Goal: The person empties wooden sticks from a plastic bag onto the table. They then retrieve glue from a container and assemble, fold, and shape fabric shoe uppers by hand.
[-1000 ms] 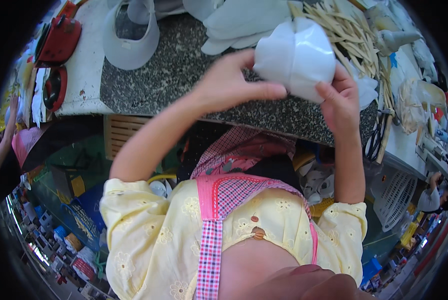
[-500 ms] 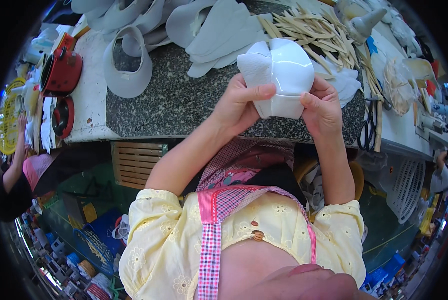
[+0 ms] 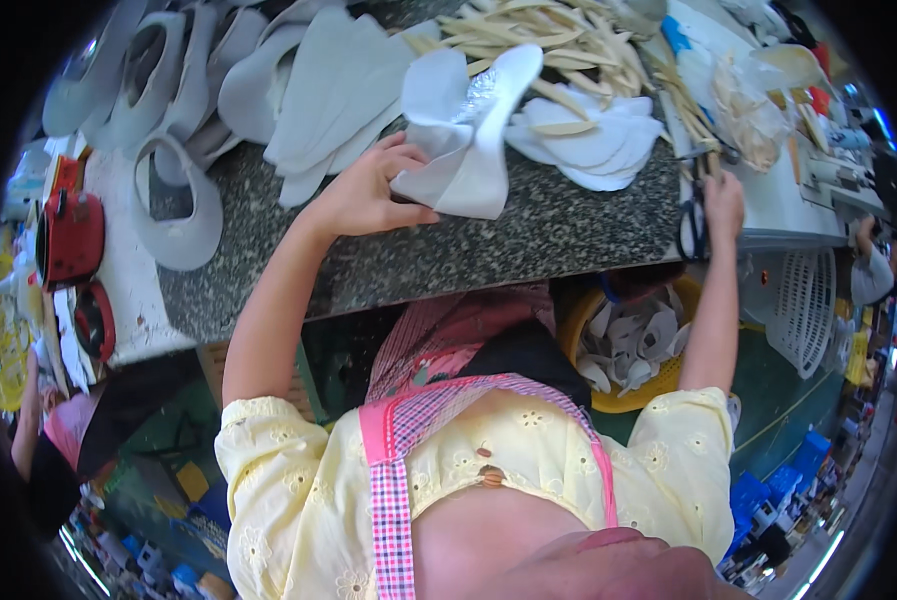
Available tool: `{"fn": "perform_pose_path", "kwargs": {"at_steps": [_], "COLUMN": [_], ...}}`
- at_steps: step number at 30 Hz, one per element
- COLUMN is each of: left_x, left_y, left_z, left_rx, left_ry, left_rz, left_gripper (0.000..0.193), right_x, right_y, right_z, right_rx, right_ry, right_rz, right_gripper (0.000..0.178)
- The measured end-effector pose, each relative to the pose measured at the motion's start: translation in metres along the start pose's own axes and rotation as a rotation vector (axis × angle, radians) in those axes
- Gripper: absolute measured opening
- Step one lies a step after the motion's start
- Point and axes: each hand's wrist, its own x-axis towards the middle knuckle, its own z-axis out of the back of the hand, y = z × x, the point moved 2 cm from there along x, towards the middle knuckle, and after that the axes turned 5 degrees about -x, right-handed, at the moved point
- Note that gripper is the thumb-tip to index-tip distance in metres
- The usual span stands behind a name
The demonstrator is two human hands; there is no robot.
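Note:
A white shoe upper [image 3: 488, 160], folded with a shiny inner face showing, rests tilted over the speckled stone slab. My left hand [image 3: 373, 190] grips its left edge, thumb below and fingers above. At the slab's right end my right hand [image 3: 724, 205] is closed around a light wooden stick [image 3: 713, 160], most of it hidden by the hand. Right beside that hand lie black-handled scissors [image 3: 689, 225] at the table edge. White insole-shaped pieces [image 3: 588, 150] are fanned out between the upper and the scissors.
Behind stand a pile of thin wooden strips [image 3: 548, 35], a stack of grey-white sole-shaped sheets [image 3: 333, 90] and several white uppers [image 3: 183, 215]. A red pot [image 3: 71, 235] is at left. Below the edge is a yellow basket [image 3: 573, 335] with white scraps.
My right hand has let go of the upper and moved right to the wooden stick. My left hand alone keeps the upper, now lower and turned. The view has swung rightward.

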Motion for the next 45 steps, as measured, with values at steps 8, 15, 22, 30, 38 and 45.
{"fn": "perform_pose_path", "kwargs": {"at_steps": [8,15,22,30,38,45], "left_x": [-0.035,-0.034,-0.022,-0.024,-0.021,-0.019], "left_y": [0.0,0.011,0.006,0.01,0.022,-0.019], "left_z": [0.0,-0.006,-0.01,-0.004,-0.001,0.01], "left_rx": [-0.026,-0.222,-0.042,-0.044,-0.12,-0.746], "left_ry": [0.033,-0.046,-0.049,-0.016,0.016,-0.249], "left_rz": [0.238,0.164,0.135,0.131,0.28,0.42], "left_gripper": [0.026,0.019,0.02,0.021,0.025,0.028], "right_x": [-0.037,-0.153,-0.152,-0.135,-0.116,-0.044], "right_y": [0.028,0.209,0.235,0.249,0.238,0.074], "right_z": [0.087,0.117,0.111,0.13,0.115,0.086], "right_rx": [0.874,0.635,0.581,0.428,0.391,0.158], "right_ry": [-0.004,0.318,0.415,0.461,0.719,0.163], "right_rz": [-0.103,0.713,0.752,0.773,0.596,0.149], "right_gripper": [0.022,0.018,0.009,0.021,0.027,0.029]}}
